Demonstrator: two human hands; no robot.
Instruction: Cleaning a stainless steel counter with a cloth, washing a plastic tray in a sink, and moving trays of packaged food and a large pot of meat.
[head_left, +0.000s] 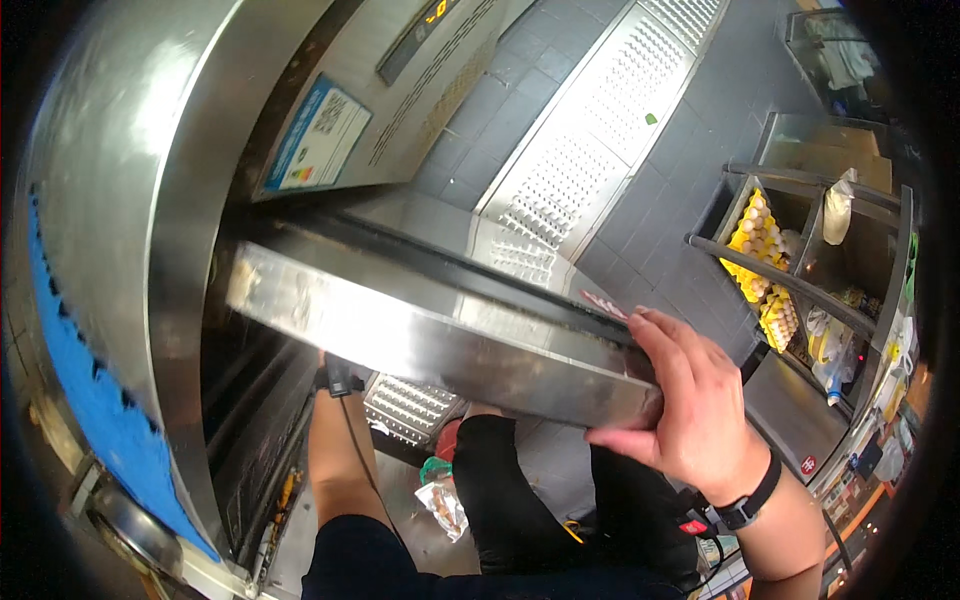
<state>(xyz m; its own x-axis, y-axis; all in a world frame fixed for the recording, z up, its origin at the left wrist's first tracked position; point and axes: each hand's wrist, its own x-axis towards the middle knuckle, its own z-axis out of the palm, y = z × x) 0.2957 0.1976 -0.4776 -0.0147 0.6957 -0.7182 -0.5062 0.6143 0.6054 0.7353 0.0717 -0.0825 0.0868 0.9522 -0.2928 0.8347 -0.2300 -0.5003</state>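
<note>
My right hand (697, 405) grips the free end of a stainless steel door (450, 341), with the thumb on the near side and the fingers over the far side. The door stands swung out from under a steel counter (105, 150), and a dark strip runs along its far side. My left forearm (341, 450) reaches forward below the door, a black band with a small device and cable at its wrist. The door hides my left hand. Dark open space (255, 420) of the cabinet lies left of that forearm.
A control panel (420, 45) with a lit display and a label (319, 135) sits beyond the door. Perforated metal plates (600, 112) cross the tiled floor. At right, a rack (795, 262) holds yellow trays of eggs (757, 240). A crumpled plastic package (442, 506) lies near my legs.
</note>
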